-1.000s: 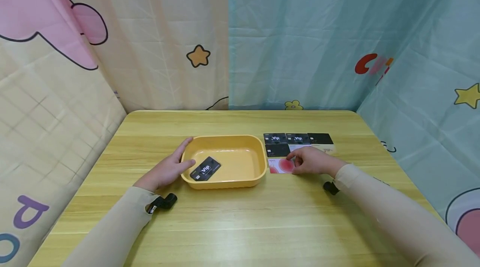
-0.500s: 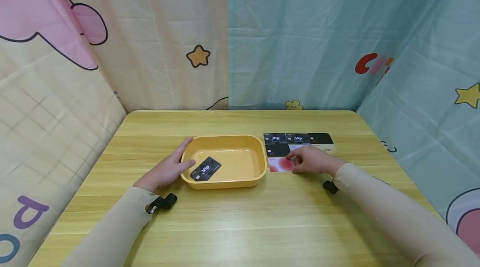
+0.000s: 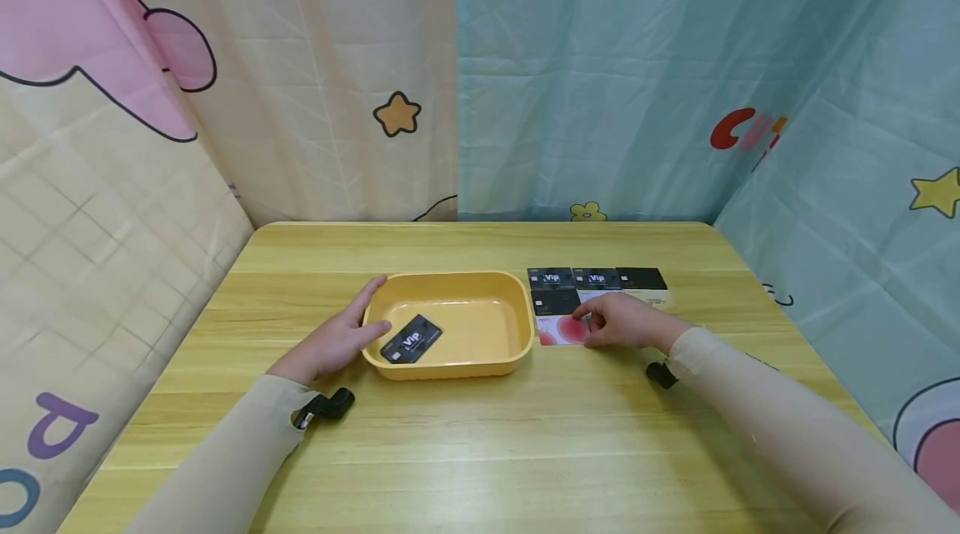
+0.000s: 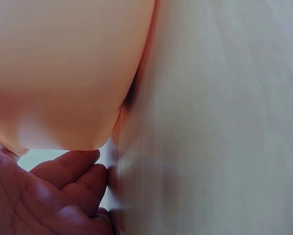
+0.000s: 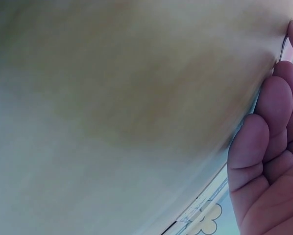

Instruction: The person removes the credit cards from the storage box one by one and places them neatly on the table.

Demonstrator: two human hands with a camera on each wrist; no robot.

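A pink-and-white card (image 3: pixel 557 330) with a red round pattern lies flat on the table, right of a yellow plastic tray (image 3: pixel 450 368). My right hand (image 3: pixel 626 321) pinches its right side between thumb and index finger; in the right wrist view the other fingers (image 5: pixel 252 142) are curled at the tabletop. My left hand (image 3: pixel 337 338) holds the tray's left end, thumb over the rim and fingers along the outside wall. Inside the tray, at the left, lies a black Vip card (image 3: pixel 411 340). A pale card (image 3: pixel 592 296) is mostly hidden behind my right hand.
Behind the pink card, more cards lie edge to edge: two black Vip cards (image 3: pixel 551 278), a plain black card (image 3: pixel 641 278), another black VIP card (image 3: pixel 555 301) and a cream card (image 3: pixel 651 296). Printed curtains (image 3: pixel 585 84) enclose the wooden table (image 3: pixel 480 451) at the back and sides.
The pink card has shifted slightly away from me, closer against the black VIP card behind it. My left hand and the tray have kept their places.
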